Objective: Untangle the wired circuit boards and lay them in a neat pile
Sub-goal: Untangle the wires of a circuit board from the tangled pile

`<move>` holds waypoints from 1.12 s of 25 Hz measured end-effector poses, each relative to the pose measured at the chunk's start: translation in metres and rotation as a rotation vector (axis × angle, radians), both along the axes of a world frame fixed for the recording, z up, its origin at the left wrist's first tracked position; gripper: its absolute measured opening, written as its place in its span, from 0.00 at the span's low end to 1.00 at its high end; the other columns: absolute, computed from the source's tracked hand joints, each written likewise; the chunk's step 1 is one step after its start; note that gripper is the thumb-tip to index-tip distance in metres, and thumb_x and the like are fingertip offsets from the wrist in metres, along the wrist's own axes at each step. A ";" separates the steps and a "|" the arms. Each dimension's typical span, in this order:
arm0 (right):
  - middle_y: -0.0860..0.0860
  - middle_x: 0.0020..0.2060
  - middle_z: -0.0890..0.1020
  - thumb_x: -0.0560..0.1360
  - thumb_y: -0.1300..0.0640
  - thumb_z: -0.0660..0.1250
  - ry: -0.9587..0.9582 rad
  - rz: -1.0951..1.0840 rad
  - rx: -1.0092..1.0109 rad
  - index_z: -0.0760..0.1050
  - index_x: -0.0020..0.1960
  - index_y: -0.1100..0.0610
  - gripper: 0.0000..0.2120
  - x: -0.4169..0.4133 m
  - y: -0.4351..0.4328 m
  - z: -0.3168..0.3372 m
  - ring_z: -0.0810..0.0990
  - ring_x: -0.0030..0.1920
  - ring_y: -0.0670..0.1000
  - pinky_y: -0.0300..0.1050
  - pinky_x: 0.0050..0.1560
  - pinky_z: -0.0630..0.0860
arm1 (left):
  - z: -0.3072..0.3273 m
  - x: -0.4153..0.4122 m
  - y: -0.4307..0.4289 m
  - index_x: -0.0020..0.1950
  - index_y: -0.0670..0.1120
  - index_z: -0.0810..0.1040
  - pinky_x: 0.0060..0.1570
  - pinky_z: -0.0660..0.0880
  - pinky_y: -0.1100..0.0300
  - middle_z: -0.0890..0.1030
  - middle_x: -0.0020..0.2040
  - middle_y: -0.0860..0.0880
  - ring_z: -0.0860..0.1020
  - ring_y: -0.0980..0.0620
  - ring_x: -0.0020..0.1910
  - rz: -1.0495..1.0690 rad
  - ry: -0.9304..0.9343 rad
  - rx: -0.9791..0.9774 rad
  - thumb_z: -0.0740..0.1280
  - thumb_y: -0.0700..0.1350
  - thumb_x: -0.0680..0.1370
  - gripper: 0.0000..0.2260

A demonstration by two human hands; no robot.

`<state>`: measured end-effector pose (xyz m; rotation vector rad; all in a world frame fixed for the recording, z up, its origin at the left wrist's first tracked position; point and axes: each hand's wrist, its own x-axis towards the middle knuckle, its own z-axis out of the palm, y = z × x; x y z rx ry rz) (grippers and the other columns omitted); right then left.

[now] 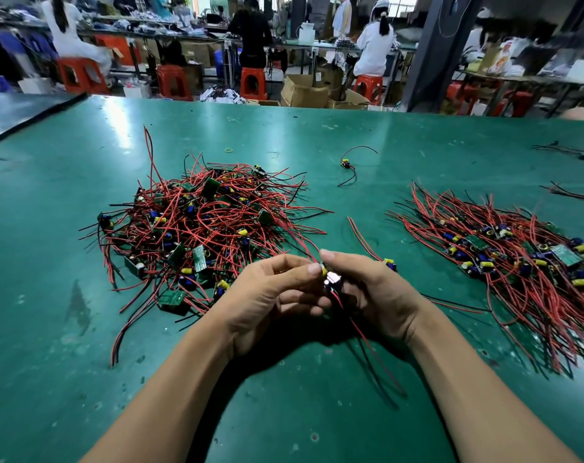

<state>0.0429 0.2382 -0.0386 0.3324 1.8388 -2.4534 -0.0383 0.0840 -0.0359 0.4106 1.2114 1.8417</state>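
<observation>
Two hands are held close together: the left hand (267,295) and right hand (374,295) both pinch one wired circuit board (332,282), its red and black leads trailing toward 6 o'clock. A tangled heap (197,228) is seen at 10 o'clock from the hands. A combed pile (517,262) is laid at 3 o'clock, wires roughly parallel. A loose board (390,263) is noted just beside the right hand at 1 o'clock; a stray board (345,163) at 12 o'clock, well apart, on the green mat (83,362).
</observation>
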 end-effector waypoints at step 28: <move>0.49 0.31 0.78 0.66 0.54 0.77 0.060 -0.219 -0.026 0.76 0.40 0.56 0.11 -0.013 -0.006 -0.005 0.66 0.23 0.41 0.34 0.22 0.56 | -0.002 0.003 0.011 0.40 0.37 0.84 0.35 0.71 0.58 0.79 0.36 0.41 0.74 0.44 0.40 0.186 0.245 -0.212 0.69 0.34 0.74 0.05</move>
